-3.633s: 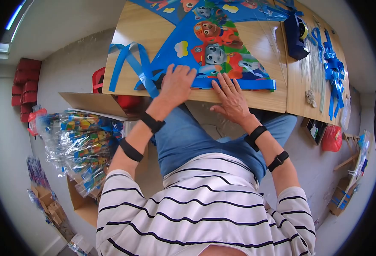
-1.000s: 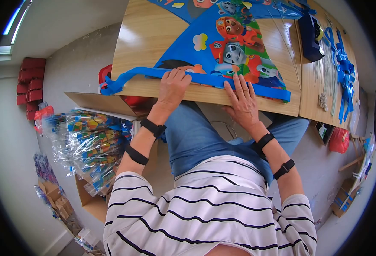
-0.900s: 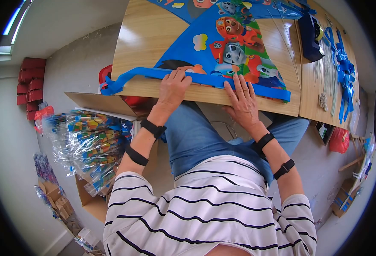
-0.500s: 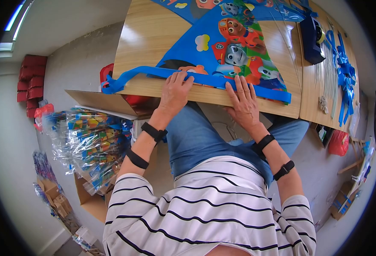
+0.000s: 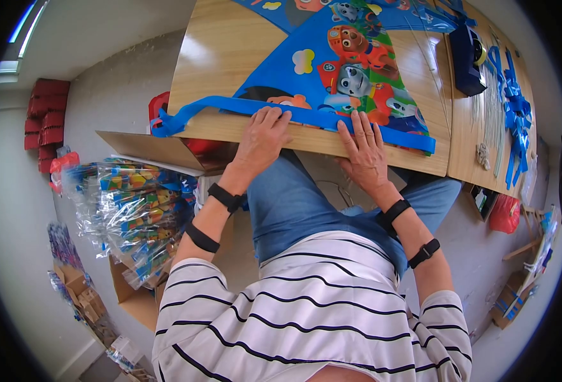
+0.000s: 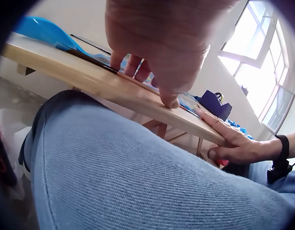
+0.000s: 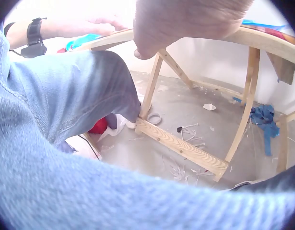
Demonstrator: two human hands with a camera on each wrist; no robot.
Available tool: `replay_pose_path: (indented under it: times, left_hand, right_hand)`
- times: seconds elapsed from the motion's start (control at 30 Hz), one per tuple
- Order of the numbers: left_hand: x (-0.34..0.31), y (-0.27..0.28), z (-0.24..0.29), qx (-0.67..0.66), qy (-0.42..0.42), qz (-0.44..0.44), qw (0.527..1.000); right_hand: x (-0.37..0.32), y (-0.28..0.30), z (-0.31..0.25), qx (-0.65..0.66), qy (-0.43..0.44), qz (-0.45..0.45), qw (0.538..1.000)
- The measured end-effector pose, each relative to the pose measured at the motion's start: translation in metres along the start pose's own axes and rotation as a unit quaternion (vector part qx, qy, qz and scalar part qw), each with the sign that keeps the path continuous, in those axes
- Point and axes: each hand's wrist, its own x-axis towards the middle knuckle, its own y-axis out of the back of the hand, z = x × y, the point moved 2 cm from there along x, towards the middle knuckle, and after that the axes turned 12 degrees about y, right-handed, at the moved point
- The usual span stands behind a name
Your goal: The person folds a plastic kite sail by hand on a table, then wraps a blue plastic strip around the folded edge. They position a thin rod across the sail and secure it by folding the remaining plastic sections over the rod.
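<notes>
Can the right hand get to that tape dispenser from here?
Probably yes: nothing tall seems to stand between the right hand and the tape dispenser, though it's a stretch past the printed sheet.

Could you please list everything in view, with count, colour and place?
printed sheets: at least two, blue and multicoloured, on the table
ribbon: one, blue, along the near table edge
loose ribbons: several, blue, table's right part
tape dispenser: one, dark blue, beside them
table: one or more, pale wood, before the person
wrapped packages: many, multicoloured, left of the person
boxes: several, red, far left
red bag: one, red, lower right of the table
tape ring: one, whitish, floor
armbands: four, black, two per arm
left hand: one, bare, on the ribbon
right hand: one, bare, on the ribbon
</notes>
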Motion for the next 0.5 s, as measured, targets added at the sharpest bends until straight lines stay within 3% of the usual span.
replay_pose_path:
  times: [0.27, 0.5]
  left_hand:
    - [0.0, 0.0021, -0.0019, 0.03, -0.01, -0.031, 0.999]
    - [-0.0019, -0.0033, 0.0012, 0.054, -0.009, -0.004, 0.999]
  right_hand:
    - [0.0001, 0.0007, 0.0003, 0.0, 0.0, 0.001, 1.0]
    - [0.0002, -0.0013, 0.0009, -0.005, 0.0, 0.0, 1.0]
